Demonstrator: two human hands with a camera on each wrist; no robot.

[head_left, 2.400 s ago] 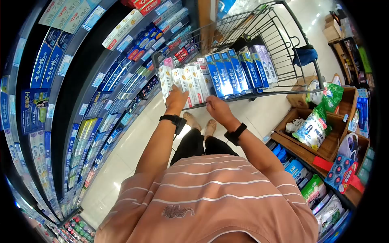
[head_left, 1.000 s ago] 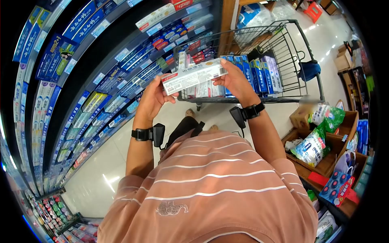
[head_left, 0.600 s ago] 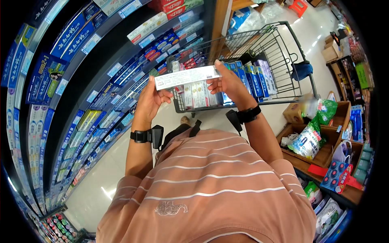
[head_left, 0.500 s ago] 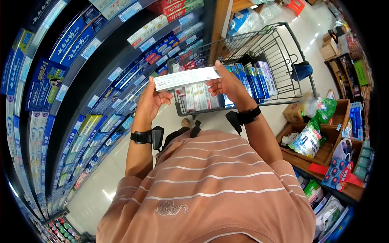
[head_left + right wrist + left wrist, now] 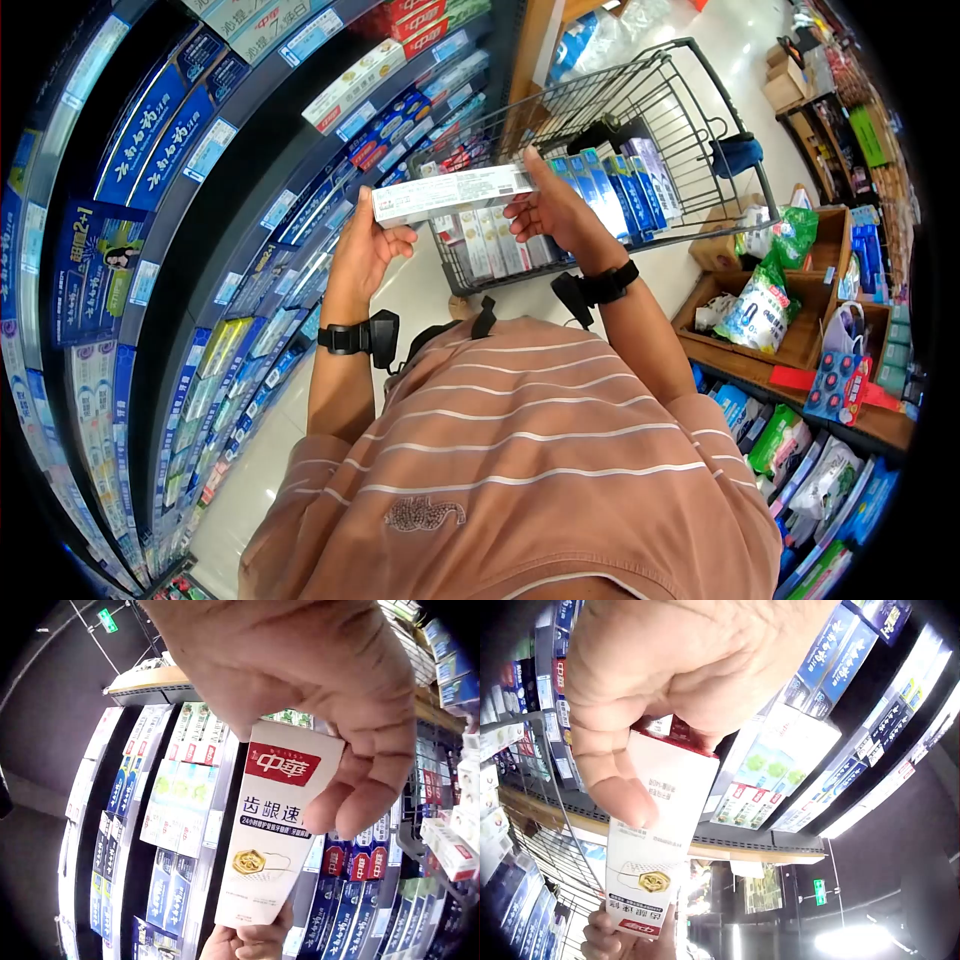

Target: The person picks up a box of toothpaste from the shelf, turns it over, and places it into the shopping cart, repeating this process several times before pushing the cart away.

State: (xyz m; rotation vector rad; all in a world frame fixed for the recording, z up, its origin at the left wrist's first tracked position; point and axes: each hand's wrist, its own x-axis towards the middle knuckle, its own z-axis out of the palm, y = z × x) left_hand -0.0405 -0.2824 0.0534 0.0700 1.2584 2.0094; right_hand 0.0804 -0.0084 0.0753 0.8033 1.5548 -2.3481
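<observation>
Both hands hold a white toothpaste box (image 5: 455, 192) by its ends, over the near side of a wire shopping cart (image 5: 722, 90). The left hand (image 5: 365, 245) grips the left end, thumb on one side and fingers curled beneath. At the other end, the right hand (image 5: 558, 215) pinches the box between thumb and fingers. In the right wrist view the toothpaste box (image 5: 262, 817) shows a red logo panel and a gold emblem. Below it in the cart stand white toothpaste boxes (image 5: 490, 245), partly hidden by the held one, beside a row of blue boxes (image 5: 600, 190).
Shelves packed with toothpaste boxes (image 5: 150, 135) curve along the left. On the right, a wooden display bin (image 5: 805, 290) holds a bagged product (image 5: 758, 312), with more packets (image 5: 825, 480) lower down. A blue cloth-like bundle (image 5: 735, 155) hangs at the cart's handle end.
The hands were at the white boxes in the cart; they have since lifted one toothpaste box and hold it between them. Lately the box has shifted slightly left and the view has turned a little.
</observation>
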